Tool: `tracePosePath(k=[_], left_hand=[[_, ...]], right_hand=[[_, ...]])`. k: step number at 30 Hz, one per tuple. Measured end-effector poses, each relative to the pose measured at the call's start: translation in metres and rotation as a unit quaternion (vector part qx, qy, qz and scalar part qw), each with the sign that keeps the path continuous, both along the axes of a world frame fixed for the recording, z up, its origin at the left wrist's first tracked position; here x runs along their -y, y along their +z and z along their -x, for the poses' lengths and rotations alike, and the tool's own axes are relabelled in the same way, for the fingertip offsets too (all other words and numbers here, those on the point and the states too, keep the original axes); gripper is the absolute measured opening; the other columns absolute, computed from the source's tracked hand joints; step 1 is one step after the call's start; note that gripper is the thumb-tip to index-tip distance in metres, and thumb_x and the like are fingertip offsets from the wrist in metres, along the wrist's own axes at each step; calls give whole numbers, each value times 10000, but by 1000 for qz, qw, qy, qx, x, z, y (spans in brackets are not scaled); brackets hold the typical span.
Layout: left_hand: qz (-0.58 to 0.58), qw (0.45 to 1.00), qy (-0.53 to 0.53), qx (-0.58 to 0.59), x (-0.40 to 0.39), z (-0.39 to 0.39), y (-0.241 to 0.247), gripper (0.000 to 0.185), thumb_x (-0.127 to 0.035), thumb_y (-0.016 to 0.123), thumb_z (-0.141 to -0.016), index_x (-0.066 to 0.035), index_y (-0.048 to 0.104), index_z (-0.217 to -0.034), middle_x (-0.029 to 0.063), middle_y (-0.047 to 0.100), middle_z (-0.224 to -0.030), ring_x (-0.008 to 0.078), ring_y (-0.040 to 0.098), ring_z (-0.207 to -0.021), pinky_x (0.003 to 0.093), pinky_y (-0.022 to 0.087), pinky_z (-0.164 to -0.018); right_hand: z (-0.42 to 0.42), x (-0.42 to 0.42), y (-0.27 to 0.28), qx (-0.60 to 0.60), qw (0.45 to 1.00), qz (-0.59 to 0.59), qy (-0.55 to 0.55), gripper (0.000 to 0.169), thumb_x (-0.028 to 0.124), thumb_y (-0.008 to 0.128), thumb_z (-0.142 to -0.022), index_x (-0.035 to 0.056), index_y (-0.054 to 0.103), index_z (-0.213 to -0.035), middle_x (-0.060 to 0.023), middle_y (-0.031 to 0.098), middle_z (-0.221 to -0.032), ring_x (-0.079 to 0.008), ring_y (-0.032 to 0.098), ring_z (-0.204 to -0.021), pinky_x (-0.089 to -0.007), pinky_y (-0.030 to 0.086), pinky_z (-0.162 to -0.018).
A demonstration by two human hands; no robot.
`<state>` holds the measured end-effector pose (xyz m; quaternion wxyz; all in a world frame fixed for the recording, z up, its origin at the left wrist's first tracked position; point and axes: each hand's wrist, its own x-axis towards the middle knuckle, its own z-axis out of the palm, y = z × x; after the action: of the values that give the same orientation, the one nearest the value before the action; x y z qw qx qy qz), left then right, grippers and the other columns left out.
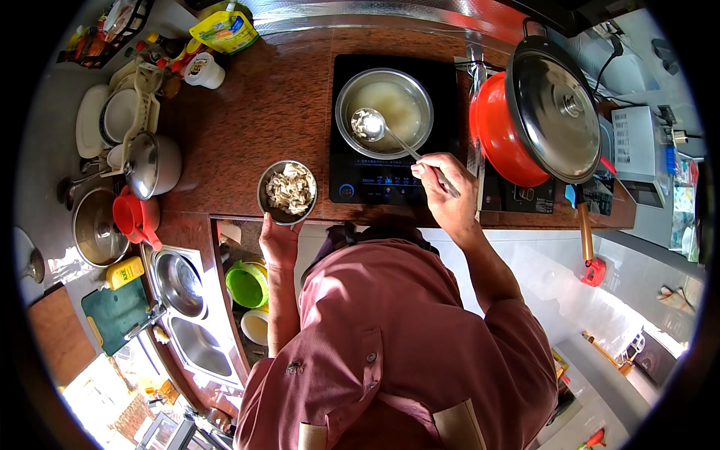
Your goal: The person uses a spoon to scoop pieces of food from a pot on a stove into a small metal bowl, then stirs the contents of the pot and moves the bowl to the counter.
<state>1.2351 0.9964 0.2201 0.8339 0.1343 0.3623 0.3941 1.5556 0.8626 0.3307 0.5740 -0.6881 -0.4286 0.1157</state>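
My left hand [279, 239] holds a small metal bowl [262, 201] by its near rim, at the front edge of the counter. Pale, shredded food pieces [291, 188], perhaps mushroom or meat, fill the bowl. My right hand [447, 191] grips the handle of a metal spoon [402, 143]. The spoon's round head is over the cooking pot [340, 121], with some pale bits at its left side. Cloudy, light liquid [394, 98] stands in the pot. Under the pot is a black induction cooktop [365, 194] with its display lit.
A red pot [500, 135] and a wok lid [554, 107] stand right of the cooktop. At left are a lidded pot [163, 163], a red dipper [132, 216], a dish rack [149, 107] and a double sink [199, 343]. A yellow pouch [225, 31] lies at the back.
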Motion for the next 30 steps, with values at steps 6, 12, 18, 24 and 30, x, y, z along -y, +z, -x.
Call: tracePosePath(k=[6, 12, 18, 24, 30], left_hand=[[-5, 1000, 1, 3, 0, 4, -5, 569, -312, 455, -1041, -83, 311, -1541, 123, 392, -1570, 328, 400, -1429, 551, 348, -1171], [2, 1000, 25, 10, -3, 8, -8, 557, -298, 430, -1049, -71, 303, -1542, 142, 376, -1577, 341, 392, -1432, 557, 337, -1180], [-12, 999, 30, 13, -5, 12, -10, 568, -306, 430, -1051, -68, 289, -1547, 140, 363, -1584, 365, 386, -1431, 559, 334, -1183], [-11, 999, 27, 16, -9, 23, -17, 604, -352, 459, -1043, -91, 276, -1556, 127, 363, -1583, 349, 393, -1423, 566, 356, -1158], [2, 999, 49, 5, -18, 34, -27, 591, -337, 456, -1050, -91, 274, -1556, 117, 353, -1590, 349, 384, -1429, 568, 348, -1166]], right_hand=[[1, -7, -23, -34, 999, 15, -7, 76, -48, 681, -898, -2, 646, -948, -93, 688, -862, -151, 684, -754, -269, 559, -635], [-17, -9, -30, -175, 979, 13, -108, 45, -27, 629, -952, -71, 641, -948, -98, 682, -843, -164, 721, -754, -272, 595, -694], [-46, -19, -38, -293, 945, 16, -142, 112, 14, 644, -942, -89, 658, -985, -147, 685, -863, -223, 725, -718, -334, 647, -681], [-63, -19, -43, -329, 935, 19, -131, 131, 32, 649, -943, -88, 654, -997, -145, 682, -865, -224, 730, -769, -334, 642, -720], [-26, 0, -24, -36, 999, 14, -26, 52, -12, 620, -953, -47, 637, -988, -133, 702, -948, -197, 717, -861, -313, 602, -743]])
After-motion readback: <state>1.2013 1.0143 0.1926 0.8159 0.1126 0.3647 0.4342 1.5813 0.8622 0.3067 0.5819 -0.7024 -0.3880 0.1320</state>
